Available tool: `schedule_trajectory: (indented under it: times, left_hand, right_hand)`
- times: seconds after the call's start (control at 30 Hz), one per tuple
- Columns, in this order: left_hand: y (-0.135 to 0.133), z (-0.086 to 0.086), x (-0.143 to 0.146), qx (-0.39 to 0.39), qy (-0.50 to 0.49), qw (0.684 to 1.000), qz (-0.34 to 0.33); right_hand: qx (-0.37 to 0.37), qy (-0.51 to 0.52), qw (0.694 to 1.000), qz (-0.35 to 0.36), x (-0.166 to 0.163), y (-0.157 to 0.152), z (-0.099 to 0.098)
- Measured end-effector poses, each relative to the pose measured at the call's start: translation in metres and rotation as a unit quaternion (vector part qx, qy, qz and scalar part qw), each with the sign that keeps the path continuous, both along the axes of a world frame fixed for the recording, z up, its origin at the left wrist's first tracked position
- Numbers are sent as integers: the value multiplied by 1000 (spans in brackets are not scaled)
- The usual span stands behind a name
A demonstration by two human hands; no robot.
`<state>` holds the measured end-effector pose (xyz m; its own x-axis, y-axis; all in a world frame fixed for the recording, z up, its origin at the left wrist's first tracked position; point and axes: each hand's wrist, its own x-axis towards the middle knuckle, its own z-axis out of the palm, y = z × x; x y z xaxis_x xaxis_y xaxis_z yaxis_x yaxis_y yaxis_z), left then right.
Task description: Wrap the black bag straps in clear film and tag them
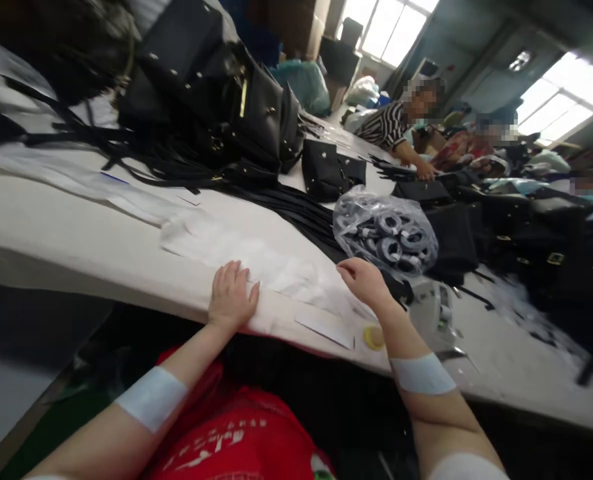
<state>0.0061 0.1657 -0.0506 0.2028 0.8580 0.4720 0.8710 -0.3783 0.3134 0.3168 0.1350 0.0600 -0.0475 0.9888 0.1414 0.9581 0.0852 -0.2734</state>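
Note:
My left hand (232,299) lies flat near the table's front edge, its fingers stretched out at the border of a crumpled white sheet (271,263) that looks thin and soft. My right hand (365,283) is raised a little above the right end of this sheet, with its fingers curled together; whether anything is pinched in them is hidden. Just beyond the right hand sits a clear plastic bag (386,230) of grey coiled rings. Below that hand are a flat white card (325,330) and a yellow roll of tape (373,337).
Black leather bags (211,100) are heaped at the back left, beside long black straps (296,213). A smaller black bag (326,170) stands mid-table. More black bags (536,227) fill the right. A co-worker in a striped top (389,127) reaches over the far side.

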Motion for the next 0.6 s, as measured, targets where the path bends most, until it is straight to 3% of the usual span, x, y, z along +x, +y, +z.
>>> schedule_trajectory:
  times: [0.07,0.17,0.3,0.43,0.6]
  left_hand:
    - [1,-1,1,-3,-26,1000,-10]
    - [2,-4,2,3,-46,999,-26]
    - [1,-5,2,20,-43,998,-33]
    - [-1,-4,3,28,-47,998,-31]
    - [-1,-3,3,21,-63,997,-30]
  right_hand:
    - [58,35,995,-71,15,-47,-4]
    - [122,12,975,-185,23,-121,-30]
    - [108,-70,965,-230,14,-186,-79]
    - [92,-114,958,-248,12,-198,-103]
    - [80,-118,953,-267,24,-187,-101]
